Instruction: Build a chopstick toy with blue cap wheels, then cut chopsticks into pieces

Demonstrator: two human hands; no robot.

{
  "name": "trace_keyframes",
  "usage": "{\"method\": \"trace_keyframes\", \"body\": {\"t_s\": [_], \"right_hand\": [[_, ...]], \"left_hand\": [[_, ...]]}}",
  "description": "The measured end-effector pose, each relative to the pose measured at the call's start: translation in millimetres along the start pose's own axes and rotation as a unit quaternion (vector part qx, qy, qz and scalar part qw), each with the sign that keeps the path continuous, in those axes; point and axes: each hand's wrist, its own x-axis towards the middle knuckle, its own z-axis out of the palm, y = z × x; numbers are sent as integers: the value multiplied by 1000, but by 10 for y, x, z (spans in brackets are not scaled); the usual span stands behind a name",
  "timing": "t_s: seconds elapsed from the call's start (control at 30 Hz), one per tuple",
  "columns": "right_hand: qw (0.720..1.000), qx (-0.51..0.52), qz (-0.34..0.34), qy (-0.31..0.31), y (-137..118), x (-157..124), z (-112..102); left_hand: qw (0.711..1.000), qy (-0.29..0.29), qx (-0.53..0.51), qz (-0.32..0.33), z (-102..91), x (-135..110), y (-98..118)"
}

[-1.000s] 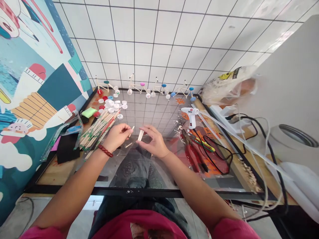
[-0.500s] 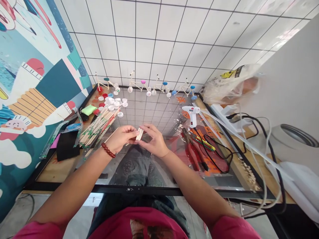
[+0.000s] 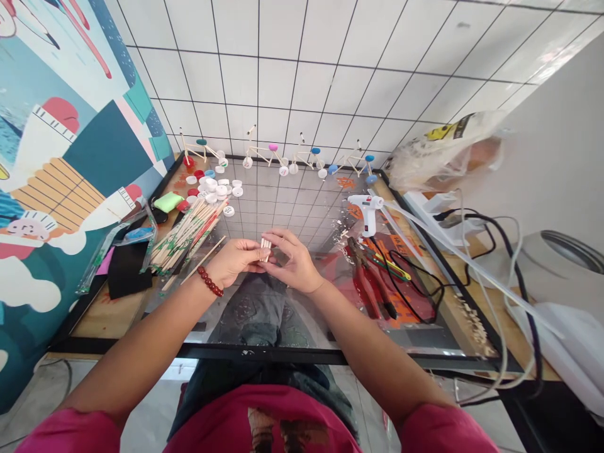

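Observation:
My left hand [image 3: 234,260] and my right hand [image 3: 295,262] meet over the middle of the glass tabletop [image 3: 283,321]. Both pinch a small bundle of short wooden sticks [image 3: 265,247], held upright between the fingertips. A bead bracelet [image 3: 210,281] circles my left wrist. One long loose stick [image 3: 204,258] lies on the glass just left of my left hand. A heap of long wooden sticks [image 3: 186,234] rests further left.
White, red and blue bottle caps [image 3: 212,188] lie at the back left. Several stick-and-cap models [image 3: 276,155] stand along the tiled wall. A white glue gun [image 3: 367,210], red pliers [image 3: 365,283] and black cables [image 3: 415,283] sit to the right.
My left hand has come in from the left and joined my right hand on the stick bundle. The view has tilted down a little.

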Motion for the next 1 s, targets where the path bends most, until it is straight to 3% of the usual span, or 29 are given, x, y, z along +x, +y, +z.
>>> {"method": "trace_keyframes", "body": {"t_s": [0.2,0.5,1.0], "right_hand": [[1000,9,1,-11,33,-4,-25],[1000,3,-19,-13,-22,16,-60],[996,52,-7,-79,39,13,-92]], "left_hand": [[1000,3,-15,-14,14,12,-19],[997,-48,-52,-12,5,-23,-2],[998,-42,-37,-15,-6,-5,-24]]}}
